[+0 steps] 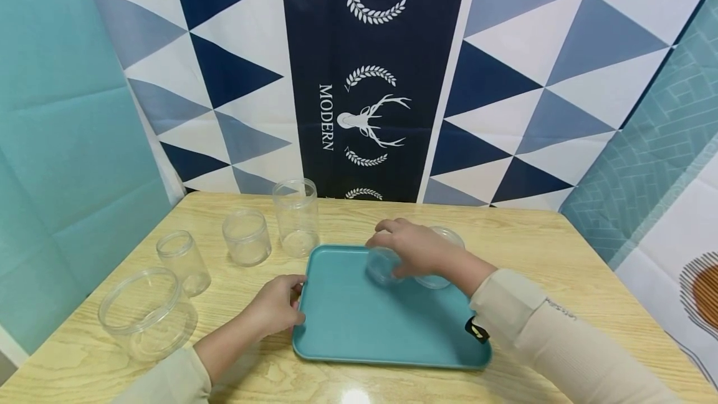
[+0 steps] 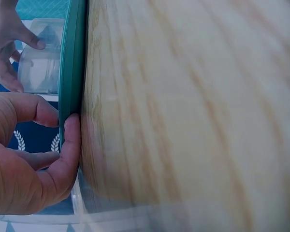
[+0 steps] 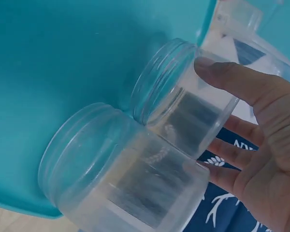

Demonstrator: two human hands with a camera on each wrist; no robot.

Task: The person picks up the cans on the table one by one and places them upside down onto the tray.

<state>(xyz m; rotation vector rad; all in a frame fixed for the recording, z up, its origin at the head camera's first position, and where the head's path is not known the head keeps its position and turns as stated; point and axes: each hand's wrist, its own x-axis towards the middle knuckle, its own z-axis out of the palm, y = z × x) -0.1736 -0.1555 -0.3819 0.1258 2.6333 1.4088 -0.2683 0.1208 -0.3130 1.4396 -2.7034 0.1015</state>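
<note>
My right hand (image 1: 417,248) grips a small clear plastic jar (image 3: 183,96) at the back of the teal tray (image 1: 387,323), thumb on one side and fingers on the other. The jar's ridged rim faces the tray surface in the right wrist view. Close beside it stands a wider clear jar (image 3: 130,169), also on the tray and partly behind my right hand in the head view. At the tray's left edge, my left hand (image 1: 277,307) pinches the rim between thumb and fingers, as the left wrist view shows.
Left of the tray, several clear containers stand on the wooden table (image 1: 538,304): a wide jar (image 1: 147,317), a narrow jar (image 1: 185,264), a short jar (image 1: 247,239) and a tall jar (image 1: 297,220). A patterned cloth (image 1: 241,80) hangs behind the table.
</note>
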